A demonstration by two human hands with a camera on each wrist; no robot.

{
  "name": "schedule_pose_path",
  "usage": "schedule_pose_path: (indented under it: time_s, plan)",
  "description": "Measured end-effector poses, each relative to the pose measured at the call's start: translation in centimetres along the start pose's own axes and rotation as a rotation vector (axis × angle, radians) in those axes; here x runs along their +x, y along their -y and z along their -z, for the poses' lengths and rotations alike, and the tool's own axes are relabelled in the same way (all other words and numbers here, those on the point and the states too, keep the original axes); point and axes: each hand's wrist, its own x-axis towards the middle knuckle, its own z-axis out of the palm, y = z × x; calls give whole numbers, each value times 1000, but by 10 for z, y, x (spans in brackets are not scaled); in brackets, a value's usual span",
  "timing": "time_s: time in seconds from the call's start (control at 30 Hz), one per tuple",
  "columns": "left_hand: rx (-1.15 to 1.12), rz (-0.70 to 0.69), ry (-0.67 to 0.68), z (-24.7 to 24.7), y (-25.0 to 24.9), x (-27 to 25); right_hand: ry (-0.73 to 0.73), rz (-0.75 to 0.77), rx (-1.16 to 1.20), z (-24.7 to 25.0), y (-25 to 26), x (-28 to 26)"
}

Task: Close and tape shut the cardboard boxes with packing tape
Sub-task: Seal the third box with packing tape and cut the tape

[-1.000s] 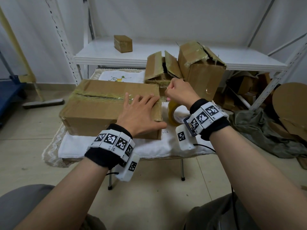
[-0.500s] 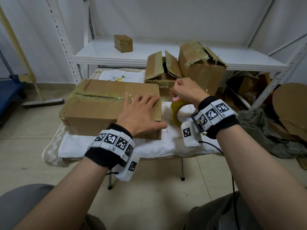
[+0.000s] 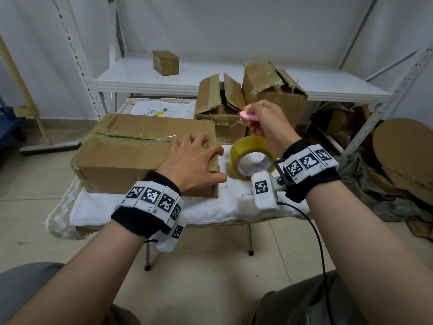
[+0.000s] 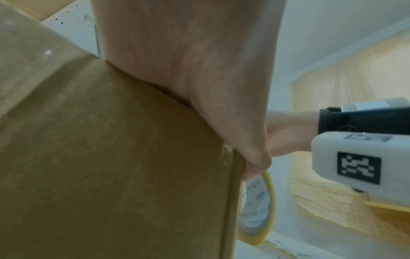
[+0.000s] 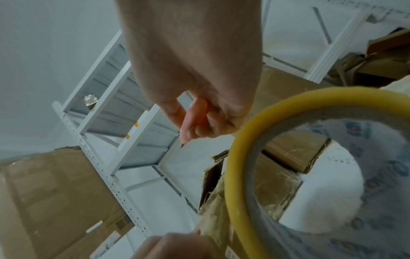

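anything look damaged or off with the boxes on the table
Yes. The two smaller brown cardboard boxes behind the yellowish packing tape roll have torn, ragged flaps standing open with old tape peeling. The large flat cardboard box under the left hand shows a dark gap along its taped seam.

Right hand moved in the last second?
Yes. The right hand, pinching a pink cutter, has shifted right and lifted off the tape roll, against the open box.

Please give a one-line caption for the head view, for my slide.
Left hand presses the taped box; right hand holds a pink cutter above the tape roll.
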Motion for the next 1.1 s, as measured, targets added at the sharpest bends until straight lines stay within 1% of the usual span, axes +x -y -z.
schedule_pose_path:
  time_s: [0.07,0.13,0.2,0.27,0.33,0.4,0.47,0.53,0.6,0.67,0.73,0.77,0.8,0.83,0.87,0.93,0.97,1.03,1.1]
  plan:
    - [7,-1,4,0,-2,0,-30,19,48,5,2,3]
    - [19,2,7,0,-3,0,-89,29,32,14,1,6]
    - [21,2,0,-1,-3,1,-176,18,-78,24,-4,9]
    - [20,0,-6,-3,-2,1,-216,-14,-262,35,-13,13]
    - [21,2,-14,-3,-2,0,-158,-86,-500,44,-20,17]
    - [13,4,-18,-3,-2,0,-57,-173,-690,47,-24,16]
    - [5,4,-19,-3,-3,0,18,-227,-785,46,-29,13]
    - [-4,4,-24,-2,-3,0,29,-262,-842,45,-32,12]
    - [-16,4,-27,-2,-4,0,59,-296,-859,45,-33,10]
    - [-25,4,-26,-3,-4,0,125,-309,-902,46,-33,11]
    - [-24,4,-18,-2,-3,-1,127,-204,-928,43,-31,10]
    - [-22,5,-14,-1,-3,-1,118,-121,-847,41,-29,10]
    - [-21,7,-10,-1,-3,-1,125,-50,-715,38,-27,10]
    - [-22,8,-6,-1,-3,-1,160,7,-592,34,-25,9]
    - [-22,9,-5,-1,-4,-1,235,22,-524,30,-22,6]
    - [-21,9,-15,-1,-4,-1,388,-10,-568,23,-21,2]
    - [-21,11,-19,-1,-4,-2,430,-35,-627,20,-21,1]
    - [-17,14,-19,-1,-4,-2,453,-69,-665,20,-21,2]
    - [-11,16,-21,-1,-4,-2,436,-85,-630,25,-18,4]
